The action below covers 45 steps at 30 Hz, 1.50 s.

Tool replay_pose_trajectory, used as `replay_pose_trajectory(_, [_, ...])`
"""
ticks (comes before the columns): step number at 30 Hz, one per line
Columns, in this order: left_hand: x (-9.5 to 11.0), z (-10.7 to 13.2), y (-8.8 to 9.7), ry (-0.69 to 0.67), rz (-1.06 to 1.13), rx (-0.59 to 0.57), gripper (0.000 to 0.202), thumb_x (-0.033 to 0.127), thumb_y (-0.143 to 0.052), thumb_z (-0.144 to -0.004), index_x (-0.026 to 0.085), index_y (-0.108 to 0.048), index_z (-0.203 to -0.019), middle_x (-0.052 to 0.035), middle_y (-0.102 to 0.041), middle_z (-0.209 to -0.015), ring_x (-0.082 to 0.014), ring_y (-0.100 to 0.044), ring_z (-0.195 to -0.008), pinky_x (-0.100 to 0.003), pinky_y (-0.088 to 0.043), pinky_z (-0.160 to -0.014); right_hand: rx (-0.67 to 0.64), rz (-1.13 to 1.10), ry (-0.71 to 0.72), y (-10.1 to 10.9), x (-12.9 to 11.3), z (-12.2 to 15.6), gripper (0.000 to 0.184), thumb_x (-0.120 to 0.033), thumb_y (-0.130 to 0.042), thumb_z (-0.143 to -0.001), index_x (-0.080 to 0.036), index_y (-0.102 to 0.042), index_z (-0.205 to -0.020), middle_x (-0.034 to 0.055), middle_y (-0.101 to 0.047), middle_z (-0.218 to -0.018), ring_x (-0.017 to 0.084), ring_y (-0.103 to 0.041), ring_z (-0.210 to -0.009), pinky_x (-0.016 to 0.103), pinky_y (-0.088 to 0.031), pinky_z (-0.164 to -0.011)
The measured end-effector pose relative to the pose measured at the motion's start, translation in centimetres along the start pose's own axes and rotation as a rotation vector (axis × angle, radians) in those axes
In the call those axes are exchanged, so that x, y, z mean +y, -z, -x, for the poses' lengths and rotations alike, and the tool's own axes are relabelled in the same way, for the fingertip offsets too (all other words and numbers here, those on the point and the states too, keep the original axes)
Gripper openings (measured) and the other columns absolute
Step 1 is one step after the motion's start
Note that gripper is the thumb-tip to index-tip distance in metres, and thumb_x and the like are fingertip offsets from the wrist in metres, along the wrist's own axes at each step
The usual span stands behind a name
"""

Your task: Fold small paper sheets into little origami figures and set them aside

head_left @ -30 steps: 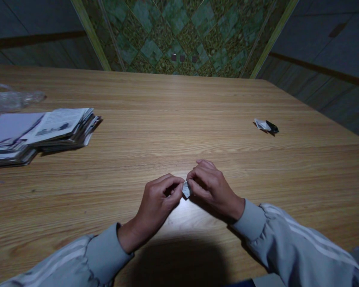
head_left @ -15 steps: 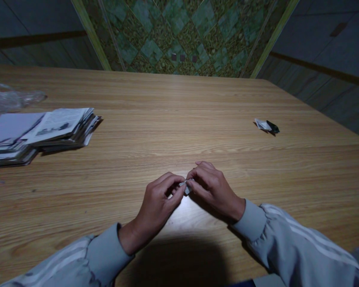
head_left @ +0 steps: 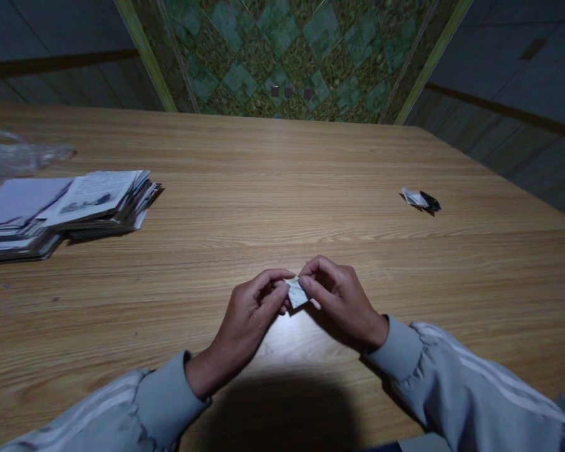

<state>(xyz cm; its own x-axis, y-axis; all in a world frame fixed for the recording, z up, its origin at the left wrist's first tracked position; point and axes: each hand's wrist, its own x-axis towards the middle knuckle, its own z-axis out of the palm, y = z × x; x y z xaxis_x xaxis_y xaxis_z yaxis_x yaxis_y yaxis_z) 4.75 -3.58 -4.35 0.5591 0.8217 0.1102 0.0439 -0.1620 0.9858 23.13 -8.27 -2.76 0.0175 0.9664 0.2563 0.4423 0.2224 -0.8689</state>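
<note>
Right of the printed-paper stack [head_left: 96, 196] and nearer, the left hand [head_left: 252, 309] and right hand [head_left: 343, 300] pinch a small paper piece [head_left: 296, 294], grips nearly closed, apparently adjusting it; next likely needs steadiness

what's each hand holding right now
Left hand: closed, pinching the left side of the small folded paper.
Right hand: closed, pinching its upper right edge.
</note>
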Motion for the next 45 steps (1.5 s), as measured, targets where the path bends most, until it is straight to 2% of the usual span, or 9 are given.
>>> replay_pose_trajectory(2, [0.1, 0.0, -0.2, 0.058, 0.058, -0.006, 0.023, 0.029, -0.066, -0.09, 0.017, -0.067, -0.109, -0.0019, -0.071, -0.085, -0.0143, -0.066, -0.074, -0.023, -0.052, -0.065, 0.024, -0.13, -0.065, -0.1, 0.2, 0.0, 0.014, -0.029, -0.06, -0.094, -0.019, -0.061, -0.085, -0.0008, -0.062, -0.073, 0.013, -0.056, -0.066, 0.026, -0.042, -0.06])
replay_pose_trajectory(6, [0.0, 0.0, -0.3, 0.075, 0.022, 0.03, 0.015, 0.03, -0.067, -0.089, 0.015, -0.069, -0.088, -0.0032, -0.071, -0.081, -0.0152, -0.066, -0.073, -0.024, -0.052, -0.066, -0.006, -0.241, -0.09, -0.2, 0.4, 0.1, 0.015, -0.031, -0.06, -0.094, -0.019, -0.058, -0.086, -0.0003, -0.062, -0.076, 0.014, -0.058, -0.069, 0.026, -0.045, -0.062])
replay_pose_trajectory(11, [-0.2, 0.1, -0.1, -0.098, -0.231, 0.081, 0.015, 0.028, -0.063, -0.093, 0.017, -0.071, -0.086, -0.0021, -0.071, -0.077, -0.0142, -0.064, -0.069, -0.024, -0.048, -0.063, -0.022, 0.104, 0.104, 0.0, 0.0, 0.1, 0.01, -0.029, -0.06, -0.095, -0.02, -0.062, -0.098, 0.0046, -0.066, -0.091, 0.018, -0.059, -0.085, 0.032, -0.045, -0.074])
replay_pose_trajectory(14, [-0.1, 0.3, -0.1, -0.243, -0.382, 0.065, 0.012, 0.023, -0.063, -0.093, 0.017, -0.071, -0.085, -0.0005, -0.068, -0.072, -0.0122, -0.06, -0.063, -0.024, -0.044, -0.061, -0.047, 0.198, 0.231, 0.0, -0.3, 0.0, 0.007, -0.027, -0.061, -0.095, -0.02, -0.063, -0.093, 0.0029, -0.064, -0.085, 0.019, -0.056, -0.085, 0.034, -0.042, -0.078])
replay_pose_trajectory(18, [0.1, 0.4, -0.1, -0.318, -0.439, 0.032, 0.014, 0.02, -0.06, -0.094, 0.017, -0.07, -0.085, -0.0015, -0.067, -0.073, -0.0126, -0.059, -0.064, -0.024, -0.043, -0.061, -0.048, 0.215, 0.259, 0.1, -0.4, -0.1, 0.011, -0.023, -0.059, -0.095, -0.02, -0.062, -0.085, 0.0009, -0.06, -0.077, 0.018, -0.054, -0.08, 0.034, -0.041, -0.077])
replay_pose_trajectory(30, [0.4, 0.0, 0.0, -0.16, -0.311, 0.056, 0.014, 0.016, -0.059, -0.09, 0.018, -0.07, -0.081, 0.0009, -0.068, -0.071, -0.0112, -0.058, -0.062, -0.022, -0.041, -0.057, -0.046, -0.145, -0.048, 0.0, 0.1, 0.2, 0.02, -0.035, -0.062, -0.095, -0.019, -0.064, -0.083, 0.0024, -0.065, -0.08, 0.016, -0.059, -0.076, 0.029, -0.047, -0.066])
replay_pose_trajectory(39, [-0.4, 0.0, 0.3, -0.017, -0.194, 0.085, 0.019, 0.029, -0.06, -0.093, 0.017, -0.068, -0.08, -0.0009, -0.065, -0.07, -0.0129, -0.057, -0.062, -0.024, -0.044, -0.056, 0.004, -0.366, -0.157, -0.4, 0.7, 0.0, 0.023, -0.04, -0.066, -0.092, -0.019, -0.062, -0.084, 0.0007, -0.064, -0.078, 0.015, -0.06, -0.073, 0.03, -0.049, -0.067])
replay_pose_trajectory(42, [-0.4, 0.0, 0.3, 0.031, -0.037, 0.119, 0.019, 0.034, -0.056, -0.096, 0.018, -0.065, -0.09, -0.0007, -0.065, -0.074, -0.0134, -0.06, -0.066, -0.024, -0.048, -0.058, 0.087, -0.469, -0.198, -0.3, 0.9, -0.3, 0.024, -0.04, -0.069, -0.09, -0.019, -0.059, -0.083, -0.002, -0.06, -0.075, 0.012, -0.057, -0.069, 0.026, -0.047, -0.065])
replay_pose_trajectory(45, [-0.2, 0.0, 0.1, 0.028, 0.024, 0.059, 0.019, 0.032, -0.063, -0.092, 0.019, -0.063, -0.106, -0.0034, -0.07, -0.092, -0.0154, -0.066, -0.079, -0.025, -0.053, -0.066, 0.065, -0.66, -0.27, -0.5, 0.8, -0.3, 0.026, -0.04, -0.073, -0.086, -0.021, -0.055, -0.087, -0.0044, -0.06, -0.071, 0.011, -0.057, -0.065, 0.024, -0.046, -0.061])
